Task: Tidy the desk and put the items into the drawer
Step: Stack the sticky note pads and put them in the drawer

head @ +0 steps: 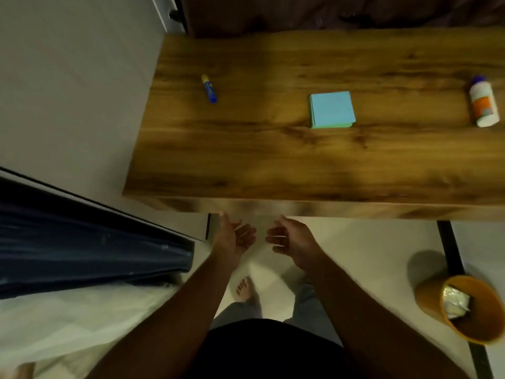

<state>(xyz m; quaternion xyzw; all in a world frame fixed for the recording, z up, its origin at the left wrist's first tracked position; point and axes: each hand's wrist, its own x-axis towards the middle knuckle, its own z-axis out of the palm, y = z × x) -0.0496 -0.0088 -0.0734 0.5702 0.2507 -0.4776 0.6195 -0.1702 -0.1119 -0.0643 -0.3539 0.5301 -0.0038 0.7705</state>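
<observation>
A wooden desk [273,160] fills the upper part of the view. On it lie a blue and yellow glue stick [209,88] at the left, a light blue pad of sticky notes [332,109] in the middle, and a white bottle with a purple cap [482,102] on its side at the right edge. My left hand [235,236] and my right hand [292,239] hover side by side just below the desk's front edge, palms facing each other, fingers loosely curled, holding nothing. No drawer is visible from here.
An orange waste bin [464,307] with crumpled paper stands on the floor at the lower right. A dark blue cover [82,242] and white bedding [82,324] lie to the left. A black desk leg [448,242] runs down at the right.
</observation>
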